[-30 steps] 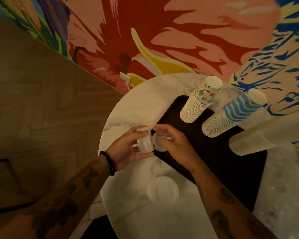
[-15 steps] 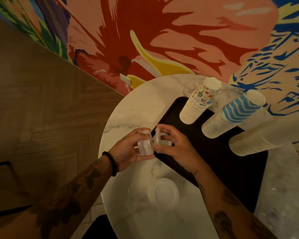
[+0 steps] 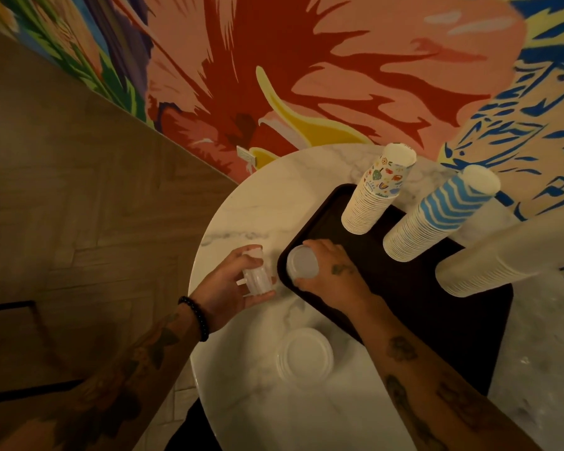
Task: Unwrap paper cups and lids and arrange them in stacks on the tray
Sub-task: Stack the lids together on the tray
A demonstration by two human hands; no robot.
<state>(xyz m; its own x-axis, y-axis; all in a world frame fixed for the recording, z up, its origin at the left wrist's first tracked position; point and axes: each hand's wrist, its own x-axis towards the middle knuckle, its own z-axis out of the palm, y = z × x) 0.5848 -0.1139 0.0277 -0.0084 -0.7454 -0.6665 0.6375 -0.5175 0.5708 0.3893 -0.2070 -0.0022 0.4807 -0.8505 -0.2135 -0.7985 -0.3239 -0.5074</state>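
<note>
Setting one lid (image 3: 302,263) flat inside the tray's (image 3: 404,304) left corner, we pinch its rim with our right hand (image 3: 331,271); our left hand (image 3: 225,289) grips the lid bundle (image 3: 257,275) just outside the tray's left edge. We should release squarely.

On the dark tray (image 3: 388,288) stand three stacks of upturned cups: a floral stack (image 3: 376,196), a blue zigzag stack (image 3: 437,216) and a plain white stack (image 3: 502,258); a clear lid (image 3: 302,262) lies at its left corner, gripped by the right hand (image 3: 331,271). The left hand (image 3: 228,288) holds a lid bundle (image 3: 257,275); a lid pile (image 3: 303,356) rests on the table (image 3: 241,402).
</note>
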